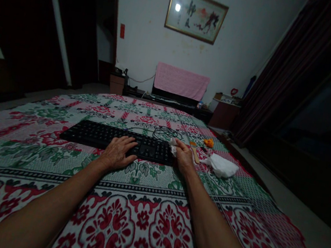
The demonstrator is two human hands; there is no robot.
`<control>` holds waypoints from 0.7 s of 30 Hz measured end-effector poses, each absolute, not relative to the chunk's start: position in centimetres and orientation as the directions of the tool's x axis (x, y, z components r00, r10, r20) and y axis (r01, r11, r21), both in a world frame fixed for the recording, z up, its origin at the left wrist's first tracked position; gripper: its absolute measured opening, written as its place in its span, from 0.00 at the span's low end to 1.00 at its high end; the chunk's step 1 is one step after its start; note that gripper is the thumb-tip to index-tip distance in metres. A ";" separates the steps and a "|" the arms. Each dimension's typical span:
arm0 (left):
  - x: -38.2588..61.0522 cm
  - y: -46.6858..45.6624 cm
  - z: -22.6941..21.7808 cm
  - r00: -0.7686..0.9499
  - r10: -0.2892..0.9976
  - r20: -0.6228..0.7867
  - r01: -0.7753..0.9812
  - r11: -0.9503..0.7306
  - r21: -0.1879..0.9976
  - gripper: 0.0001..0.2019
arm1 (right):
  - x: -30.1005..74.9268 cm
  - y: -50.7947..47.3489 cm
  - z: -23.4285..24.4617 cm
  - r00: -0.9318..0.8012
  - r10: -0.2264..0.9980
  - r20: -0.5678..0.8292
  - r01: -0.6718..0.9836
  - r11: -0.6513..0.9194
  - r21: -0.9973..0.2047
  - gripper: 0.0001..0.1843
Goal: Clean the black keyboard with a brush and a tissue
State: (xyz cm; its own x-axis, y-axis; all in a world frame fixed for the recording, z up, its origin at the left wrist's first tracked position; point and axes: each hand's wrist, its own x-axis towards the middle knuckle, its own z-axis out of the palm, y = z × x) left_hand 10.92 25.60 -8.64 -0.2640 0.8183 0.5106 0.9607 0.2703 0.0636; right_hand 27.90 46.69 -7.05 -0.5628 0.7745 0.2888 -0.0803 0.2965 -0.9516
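A black computer keyboard [150, 149] lies on a patterned bedspread [149, 178]. My left hand [118, 151] rests on its front edge and keys with the fingers spread. At the keyboard's right end, my right hand [183, 157] pinches a crumpled white tissue [173, 143] against the side. Just right of that hand lies a brush with a wooden handle [195, 155], partly hidden by the hand. The keyboard's black cable [167, 132] is coiled behind it.
To the right on the bedspread lie a white bundle of tissue or thin bag [223, 166] and a small orange crumpled thing [208, 142]. Beyond the bed, a pink towel [181, 81] covers a screen-like object on a low stand. Dark curtains [277, 61] hang at the right.
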 end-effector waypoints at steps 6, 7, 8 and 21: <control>11.1 25.8 -9.0 -0.255 0.807 0.532 0.960 0.275 0.042 0.25 | 26.5 47.4 -5.7 -0.656 0.694 0.298 -0.010 0.387 -0.922 0.15; 11.1 25.8 -9.1 -0.250 0.807 0.535 0.961 0.275 0.035 0.25 | 26.3 47.4 -5.5 -0.673 0.669 0.316 -0.012 0.418 -0.908 0.16; 11.1 25.9 -9.1 -0.245 0.807 0.537 0.962 0.273 0.028 0.25 | 26.0 47.4 -5.3 -0.692 0.633 0.347 -0.018 0.466 -0.885 0.16; 11.6 25.8 -8.5 -0.233 0.819 0.524 0.962 0.272 0.004 0.24 | 26.7 46.7 -4.7 -0.818 0.295 0.494 -0.017 0.845 -0.534 0.14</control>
State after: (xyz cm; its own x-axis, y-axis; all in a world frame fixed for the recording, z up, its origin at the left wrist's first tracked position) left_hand 11.61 25.77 -8.51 -0.2335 0.8190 0.5242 0.9623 0.2720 0.0037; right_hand 26.69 46.66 -4.67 -0.8182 0.2948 0.4936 -0.0174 0.8455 -0.5337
